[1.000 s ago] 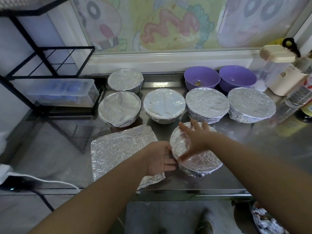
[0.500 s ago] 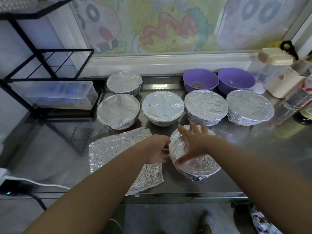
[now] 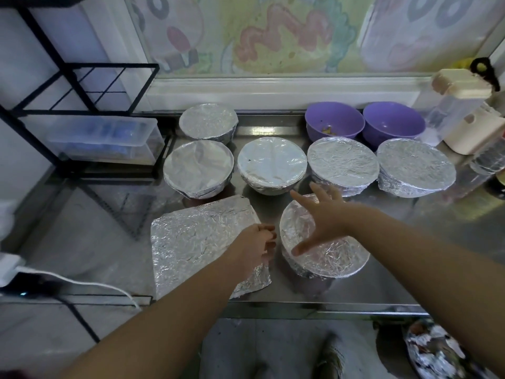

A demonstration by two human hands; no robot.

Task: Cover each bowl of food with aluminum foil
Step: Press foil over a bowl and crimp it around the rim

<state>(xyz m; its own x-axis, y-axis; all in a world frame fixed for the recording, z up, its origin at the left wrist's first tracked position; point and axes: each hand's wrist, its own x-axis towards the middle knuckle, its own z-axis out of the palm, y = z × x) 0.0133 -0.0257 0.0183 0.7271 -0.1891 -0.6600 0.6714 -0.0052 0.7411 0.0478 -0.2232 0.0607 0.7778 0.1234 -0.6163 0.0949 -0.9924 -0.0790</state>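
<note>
Progress: six round foil-capped bowls (image 3: 271, 164) done | two purple plastic bowls (image 3: 334, 123) far right uncovered | right hand (image 3: 323, 217) splayed wide | left hand (image 3: 252, 248) curled, grip unclear

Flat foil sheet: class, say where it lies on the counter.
In the head view, the flat foil sheet lies at the near edge of the counter, left of centre, beside the nearest covered bowl and partly under the left hand.
</note>
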